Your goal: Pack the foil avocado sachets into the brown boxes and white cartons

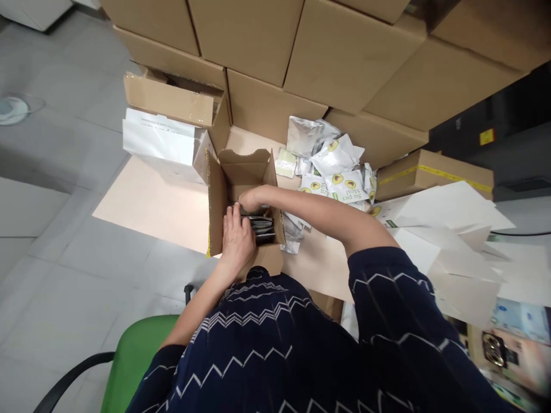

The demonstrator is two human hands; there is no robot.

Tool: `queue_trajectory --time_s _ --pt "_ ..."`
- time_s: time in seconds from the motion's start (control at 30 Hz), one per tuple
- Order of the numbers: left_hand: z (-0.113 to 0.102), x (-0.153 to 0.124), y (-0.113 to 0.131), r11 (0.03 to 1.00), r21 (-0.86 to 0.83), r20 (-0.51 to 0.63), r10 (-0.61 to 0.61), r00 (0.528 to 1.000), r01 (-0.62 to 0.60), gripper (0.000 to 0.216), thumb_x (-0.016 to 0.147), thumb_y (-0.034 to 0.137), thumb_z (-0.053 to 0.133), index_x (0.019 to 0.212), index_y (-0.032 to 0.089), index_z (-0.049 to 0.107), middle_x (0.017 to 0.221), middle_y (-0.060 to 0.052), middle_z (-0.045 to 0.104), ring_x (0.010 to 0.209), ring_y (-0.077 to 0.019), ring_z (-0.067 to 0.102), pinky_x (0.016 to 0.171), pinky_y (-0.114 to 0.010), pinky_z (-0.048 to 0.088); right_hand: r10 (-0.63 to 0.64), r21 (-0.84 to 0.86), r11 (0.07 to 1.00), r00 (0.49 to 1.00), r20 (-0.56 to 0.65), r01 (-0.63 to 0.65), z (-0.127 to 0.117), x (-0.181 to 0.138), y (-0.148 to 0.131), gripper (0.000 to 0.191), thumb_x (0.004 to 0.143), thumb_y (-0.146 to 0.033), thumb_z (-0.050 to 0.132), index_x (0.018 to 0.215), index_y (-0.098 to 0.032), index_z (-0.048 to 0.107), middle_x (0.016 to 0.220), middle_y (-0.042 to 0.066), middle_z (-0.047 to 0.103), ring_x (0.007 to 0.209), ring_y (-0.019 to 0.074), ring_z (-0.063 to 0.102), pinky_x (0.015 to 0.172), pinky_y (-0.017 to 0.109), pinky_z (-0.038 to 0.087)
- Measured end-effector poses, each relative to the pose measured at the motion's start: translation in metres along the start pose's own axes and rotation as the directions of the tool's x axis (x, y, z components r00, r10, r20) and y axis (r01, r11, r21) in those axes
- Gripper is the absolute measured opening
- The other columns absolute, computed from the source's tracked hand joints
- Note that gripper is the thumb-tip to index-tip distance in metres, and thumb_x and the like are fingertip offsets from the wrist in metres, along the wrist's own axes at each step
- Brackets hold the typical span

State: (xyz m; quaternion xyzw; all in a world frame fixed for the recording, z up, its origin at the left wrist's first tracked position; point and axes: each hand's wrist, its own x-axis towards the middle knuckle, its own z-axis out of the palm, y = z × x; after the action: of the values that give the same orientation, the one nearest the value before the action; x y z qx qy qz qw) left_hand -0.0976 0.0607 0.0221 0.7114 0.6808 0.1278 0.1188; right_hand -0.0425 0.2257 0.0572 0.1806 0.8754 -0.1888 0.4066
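Note:
An open cardboard box (247, 166) stands at the table's near edge, its flaps up. Inside it, flat pouches (262, 226) are lined up on edge in the near part. My left hand (237, 234) reaches in at the left side, fingers stretched forward over the pouches' left ends. Beyond it, my right hand (253, 199) dips into the box with its fingers bent down; the fingertips are hidden, so what they touch does not show. Right of the box lies a heap of silver and white pouches (344, 184), some printed with avocados.
A white carton (159, 143) and another open cardboard box (172, 94) stand at the left. Stacked cardboard boxes (258, 40) form a wall behind. White folded cartons (447, 218) cover the right side. A green chair (138, 355) is at the lower left.

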Motion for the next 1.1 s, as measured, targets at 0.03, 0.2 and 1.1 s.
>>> queue_trajectory --time_s 0.03,0.2,1.1 --pt "0.002 0.002 -0.002 1.0 -0.015 -0.003 -0.007 1.0 0.007 0.031 0.089 0.013 0.04 0.112 0.005 0.059 0.158 -0.025 0.03 0.15 -0.0398 0.021 0.119 -0.059 0.029 -0.014 0.02 1.0 1.0 -0.018 0.015 0.0 0.0 -0.001 0.036 0.079 -0.008 0.061 0.113 0.001 0.072 0.109 0.019 0.073 0.096 0.0254 0.067 0.077 0.027 0.048" --pt "0.007 0.01 -0.009 0.999 -0.028 0.009 0.019 1.0 -0.019 0.025 0.088 0.015 0.042 0.108 0.007 0.056 0.152 -0.028 0.039 0.151 -0.0384 0.021 0.117 -0.06 0.032 0.049 0.177 0.984 0.974 -0.219 -0.01 -0.005 -0.032 -0.016 0.028 0.082 -0.011 0.062 0.107 -0.006 0.074 0.104 0.016 0.075 0.096 0.023 0.068 0.08 0.026 0.05" --pt "0.002 0.002 -0.007 0.994 0.044 0.033 0.097 0.995 -0.098 0.027 0.093 0.019 0.041 0.111 0.007 0.057 0.153 -0.029 0.036 0.151 -0.0398 0.018 0.116 -0.06 0.034 0.979 0.746 -0.009 0.146 0.142 -0.666 0.224 -0.081 0.146 0.072 0.098 -0.033 0.038 0.157 -0.001 0.011 0.155 0.04 0.017 0.139 0.0447 0.036 0.104 0.051 0.037"
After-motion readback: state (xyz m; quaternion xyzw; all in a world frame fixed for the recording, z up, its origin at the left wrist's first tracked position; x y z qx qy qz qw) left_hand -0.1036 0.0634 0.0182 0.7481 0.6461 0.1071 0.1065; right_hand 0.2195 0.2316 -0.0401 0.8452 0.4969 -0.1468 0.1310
